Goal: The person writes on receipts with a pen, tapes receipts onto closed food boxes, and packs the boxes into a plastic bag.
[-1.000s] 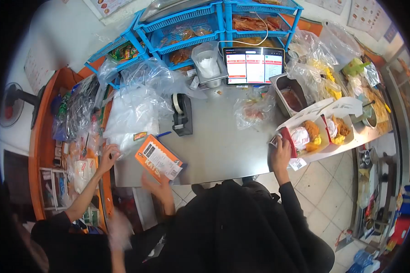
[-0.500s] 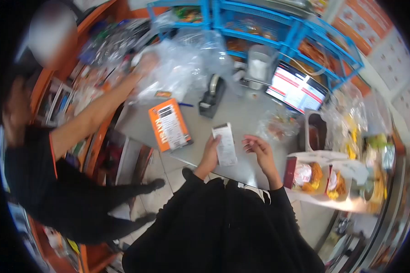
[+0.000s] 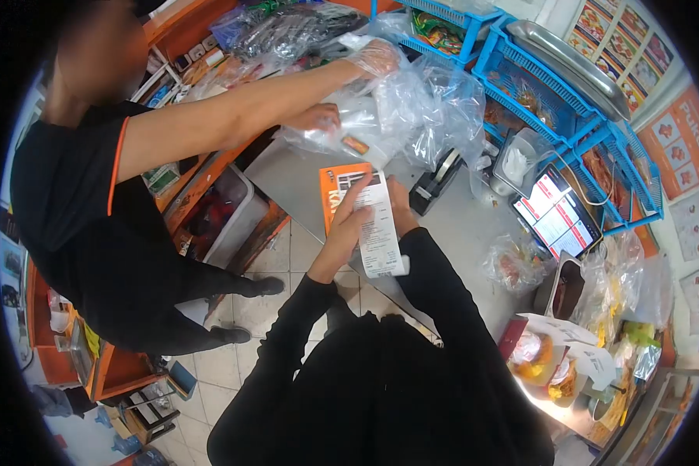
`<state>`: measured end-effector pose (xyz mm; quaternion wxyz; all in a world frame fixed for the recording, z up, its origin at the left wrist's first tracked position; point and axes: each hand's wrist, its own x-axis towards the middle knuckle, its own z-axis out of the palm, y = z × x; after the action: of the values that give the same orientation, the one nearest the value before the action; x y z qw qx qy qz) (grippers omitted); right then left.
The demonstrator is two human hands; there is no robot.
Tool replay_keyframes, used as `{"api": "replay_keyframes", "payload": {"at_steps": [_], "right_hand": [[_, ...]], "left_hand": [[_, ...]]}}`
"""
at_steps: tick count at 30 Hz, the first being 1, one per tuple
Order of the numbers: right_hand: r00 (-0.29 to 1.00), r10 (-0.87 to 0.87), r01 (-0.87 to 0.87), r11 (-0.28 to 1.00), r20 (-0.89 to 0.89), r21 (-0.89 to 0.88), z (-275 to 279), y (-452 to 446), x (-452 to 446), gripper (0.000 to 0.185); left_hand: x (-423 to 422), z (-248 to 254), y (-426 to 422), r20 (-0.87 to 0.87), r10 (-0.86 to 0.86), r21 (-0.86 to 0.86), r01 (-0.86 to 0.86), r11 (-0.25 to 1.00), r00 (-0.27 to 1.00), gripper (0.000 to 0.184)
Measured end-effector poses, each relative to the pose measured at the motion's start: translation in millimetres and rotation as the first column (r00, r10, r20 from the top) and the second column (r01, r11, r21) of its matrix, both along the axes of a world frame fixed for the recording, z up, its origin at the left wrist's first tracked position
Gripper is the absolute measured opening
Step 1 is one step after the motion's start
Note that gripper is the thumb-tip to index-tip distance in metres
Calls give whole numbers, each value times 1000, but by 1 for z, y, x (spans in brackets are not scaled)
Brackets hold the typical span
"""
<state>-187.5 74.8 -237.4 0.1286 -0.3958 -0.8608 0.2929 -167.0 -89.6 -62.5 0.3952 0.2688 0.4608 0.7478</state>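
Note:
My left hand (image 3: 348,230) is closed on a long white receipt (image 3: 380,233), its thumb lying over the paper near the top. Just right of the receipt's upper part is my right hand (image 3: 400,203), partly behind the paper, with its fingertips hidden. The orange box (image 3: 329,183) lies on the metal counter beneath and behind the receipt. A black tape dispenser (image 3: 435,182) stands close to the right of my right hand. Clear plastic bags (image 3: 396,113) lie beyond the box.
A co-worker's arm (image 3: 233,116) reaches from the left over the plastic bags. A tablet (image 3: 555,210) stands at the back right of the counter (image 3: 458,241). Open food boxes (image 3: 547,353) sit at the right, and blue racks (image 3: 536,85) stand behind.
The view has swung left. My left hand has brought the receipt over to the orange box. My right hand has moved from the counter's right side to beside the receipt. The co-worker has leaned in further.

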Motion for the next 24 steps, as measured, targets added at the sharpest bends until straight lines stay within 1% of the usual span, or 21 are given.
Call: {"api": "replay_keyframes", "payload": {"at_steps": [1, 2, 4, 5, 6, 8, 9, 10, 11, 12, 13, 14, 15, 16, 17, 18, 20, 21, 22, 23, 24], "right_hand": [[998, 33, -34, 999, -56, -20, 3, -5, 16, 22], [992, 57, -61, 997, -112, -38, 6, -9, 37, 22], [970, 86, -102, 993, -227, -62, 21, -18, 87, 22], [954, 94, -119, 990, -286, -74, 32, -24, 113, 22], [933, 94, -134, 986, -347, -94, 40, -33, 137, 22], [968, 60, -73, 996, -242, -44, 56, -32, 213, 20], [966, -139, 114, 986, -220, -124, 54, -35, 252, 19], [908, -409, 333, 838, -93, -433, 77, -39, 282, 13], [816, -538, 364, 764, -214, -532, 71, -39, 316, 9], [685, -657, 370, 686, -314, -627, 65, -42, 337, 5], [672, -675, 384, 670, -305, -635, 69, -48, 339, 5], [518, -744, 379, 643, -423, -666, 75, -52, 339, 6], [340, -785, 368, 618, -519, -695, 78, -56, 337, 7], [330, -795, 375, 606, -510, -702, 76, -61, 328, 7], [358, -730, 330, 682, -582, -652, 72, -66, 311, 9], [386, -656, 283, 753, -649, -594, 70, -71, 292, 11], [389, -646, 237, 759, -657, -606, 95, -77, 247, 12], [402, -655, 264, 752, -639, -604, 91, -72, 238, 12], [414, -665, 289, 744, -622, -603, 85, -68, 232, 12], [452, -671, 414, 742, -588, -528, 81, -66, 228, 15], [457, -672, 413, 740, -582, -531, 73, -68, 231, 15]], "left_hand": [[7, 7, 1, 101, -19, -22, 21, 1000, 995, 57], [14, 4, 4, 117, -36, -27, 39, 999, 993, 57], [31, -4, 11, 171, -110, 3, 112, 994, 979, 63], [42, -20, 14, 160, -163, 12, 163, 986, 974, 67], [55, -27, 20, -60, -193, -32, 192, 981, 979, 66], [77, -57, 36, 26, -478, -44, 479, 877, 878, 73], [86, -67, 43, -262, -485, -228, 434, 871, 834, 73], [93, -77, 52, -525, -501, -379, 337, 862, 688, 74], [98, -93, 60, -509, -527, -395, 359, 846, 680, 74], [103, -113, 68, -760, -435, -366, 235, 900, 483, 73], [104, -115, 72, -927, -307, -284, 131, 950, 217, 72], [103, -117, 73, -924, -319, -293, 148, 945, 209, 72], [100, -106, 72, -951, -285, -276, 87, 957, 122, 72], [97, -102, 72, -967, -252, -251, 26, 968, 33, 73], [94, -117, 71, -969, -246, -246, 48, 968, -12, 79], [90, -115, 70, -967, -254, -254, 55, 966, -8, 79], [82, -104, 64, -868, -496, -486, 233, 842, -21, 90], [79, -104, 63, -886, -461, -460, 229, 858, -51, 101], [81, -104, 62, -879, -475, -471, 235, 850, -42, 101], [80, -104, 62, -884, -466, -463, 236, 855, -46, 101], [79, -104, 62, -890, -452, -451, 233, 862, -51, 101]]}}
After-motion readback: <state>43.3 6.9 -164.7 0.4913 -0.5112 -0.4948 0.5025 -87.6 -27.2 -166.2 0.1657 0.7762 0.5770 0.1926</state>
